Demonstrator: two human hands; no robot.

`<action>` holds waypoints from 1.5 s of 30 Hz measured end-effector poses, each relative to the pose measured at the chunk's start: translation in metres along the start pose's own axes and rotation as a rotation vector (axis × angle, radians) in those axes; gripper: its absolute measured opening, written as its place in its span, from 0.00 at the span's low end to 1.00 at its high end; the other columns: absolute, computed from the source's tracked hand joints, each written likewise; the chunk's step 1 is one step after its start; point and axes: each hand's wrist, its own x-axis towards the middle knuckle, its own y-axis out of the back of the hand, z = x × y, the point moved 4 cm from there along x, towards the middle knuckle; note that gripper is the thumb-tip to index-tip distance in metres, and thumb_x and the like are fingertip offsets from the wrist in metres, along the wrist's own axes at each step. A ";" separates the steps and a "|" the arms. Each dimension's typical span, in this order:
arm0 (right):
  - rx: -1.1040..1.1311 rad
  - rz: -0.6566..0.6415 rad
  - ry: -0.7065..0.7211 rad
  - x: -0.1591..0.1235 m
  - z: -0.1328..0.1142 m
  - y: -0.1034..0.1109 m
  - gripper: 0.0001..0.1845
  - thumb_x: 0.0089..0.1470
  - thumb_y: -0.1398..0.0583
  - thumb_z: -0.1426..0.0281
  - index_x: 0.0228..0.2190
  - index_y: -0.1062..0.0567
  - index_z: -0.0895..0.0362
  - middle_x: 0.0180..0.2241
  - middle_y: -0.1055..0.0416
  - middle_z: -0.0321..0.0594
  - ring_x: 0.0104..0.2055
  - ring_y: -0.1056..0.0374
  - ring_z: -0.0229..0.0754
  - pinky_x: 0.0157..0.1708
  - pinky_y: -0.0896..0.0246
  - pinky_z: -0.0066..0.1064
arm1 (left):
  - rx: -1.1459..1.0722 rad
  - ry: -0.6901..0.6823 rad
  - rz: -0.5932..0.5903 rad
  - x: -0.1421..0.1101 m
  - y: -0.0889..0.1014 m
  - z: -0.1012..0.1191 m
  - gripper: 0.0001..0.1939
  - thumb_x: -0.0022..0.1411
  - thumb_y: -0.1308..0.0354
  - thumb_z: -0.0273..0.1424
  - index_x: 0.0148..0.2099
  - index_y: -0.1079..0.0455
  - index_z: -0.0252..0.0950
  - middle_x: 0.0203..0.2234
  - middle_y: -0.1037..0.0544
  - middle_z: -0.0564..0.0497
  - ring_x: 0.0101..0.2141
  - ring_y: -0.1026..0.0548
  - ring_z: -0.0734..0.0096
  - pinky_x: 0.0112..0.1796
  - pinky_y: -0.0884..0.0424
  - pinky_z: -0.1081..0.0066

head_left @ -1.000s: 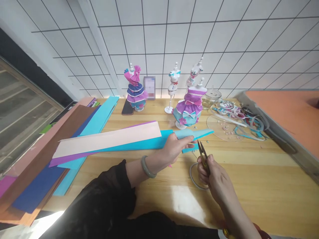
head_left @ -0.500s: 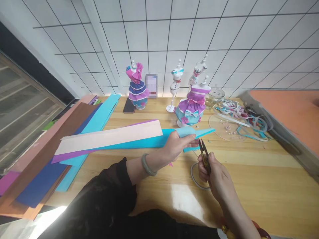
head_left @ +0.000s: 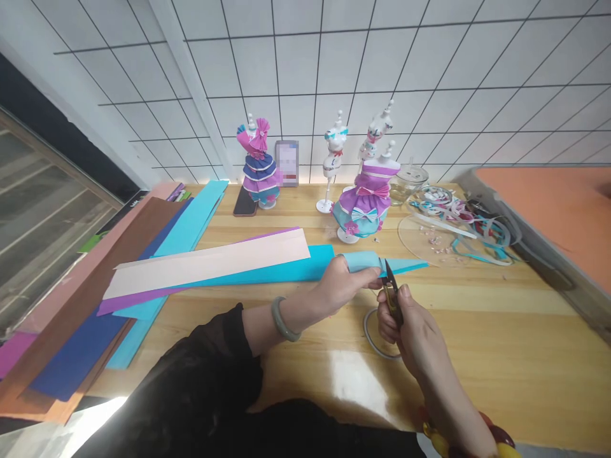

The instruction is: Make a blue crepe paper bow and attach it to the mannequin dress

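Pinched in my left hand [head_left: 346, 280] is a light blue paper piece [head_left: 360, 259], rolled or folded over, its narrow pointed end stretching to the right. My right hand [head_left: 413, 324] grips a pair of thread snips [head_left: 393, 296] with dark blades. The blades lie across the blue paper just beyond my left fingertips, one in front of it and the other partly hidden. Behind my left wrist lies a bright blue strip [head_left: 267, 273] under a pale pink strip [head_left: 214, 262]. A grey ring-shaped loop [head_left: 370, 337] rests on the table by my right hand.
Small dress forms stand at the back, one in a purple and blue dress [head_left: 367, 197], another in a pink and navy dress [head_left: 259, 168]. Left are stacked coloured paper strips [head_left: 191, 222]. Ribbons and beads fill a clear plate [head_left: 420, 245]. A phone [head_left: 287, 165] leans on the tiled wall.
The snips have moved up onto the blue paper, and their blades now cross it. The paper's pointed end has shifted right and slightly down.
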 end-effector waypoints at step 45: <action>-0.124 0.084 0.054 -0.002 -0.005 -0.002 0.21 0.55 0.50 0.51 0.24 0.35 0.56 0.15 0.55 0.26 0.15 0.60 0.29 0.14 0.65 0.23 | 0.118 0.004 0.031 0.000 0.004 -0.009 0.11 0.53 0.46 0.33 0.26 0.30 0.30 0.24 0.27 0.49 0.28 0.30 0.73 0.31 0.36 0.73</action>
